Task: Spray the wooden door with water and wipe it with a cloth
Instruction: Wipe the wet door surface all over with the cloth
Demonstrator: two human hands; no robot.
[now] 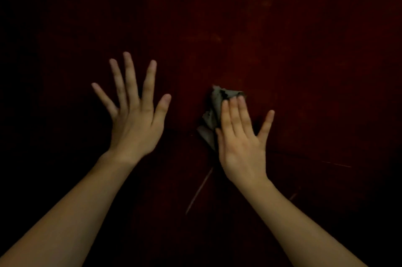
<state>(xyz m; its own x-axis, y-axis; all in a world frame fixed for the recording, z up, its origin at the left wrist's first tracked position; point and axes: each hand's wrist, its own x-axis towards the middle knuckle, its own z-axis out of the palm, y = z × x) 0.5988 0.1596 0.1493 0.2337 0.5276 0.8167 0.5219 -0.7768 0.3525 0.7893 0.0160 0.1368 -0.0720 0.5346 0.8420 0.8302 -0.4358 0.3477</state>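
1. Grey cloth (214, 112) looks soft, light and limp; it bunches easily, so you keep it pinned under flat fingers rather than pinched.
2. Your right hand (240, 142) lies flat and open, three fingers pressing the cloth against the dark red wooden door (304, 70).
3. Your left hand (134, 114) is spread wide and empty, well apart from the cloth; whether its palm touches the door, you cannot tell.
4. No spray bottle is in view.

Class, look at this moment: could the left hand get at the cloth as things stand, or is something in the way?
Probably yes. The left hand is spread open and holds nothing, with only bare door between it and the cloth. The right hand covers just the cloth's right part.
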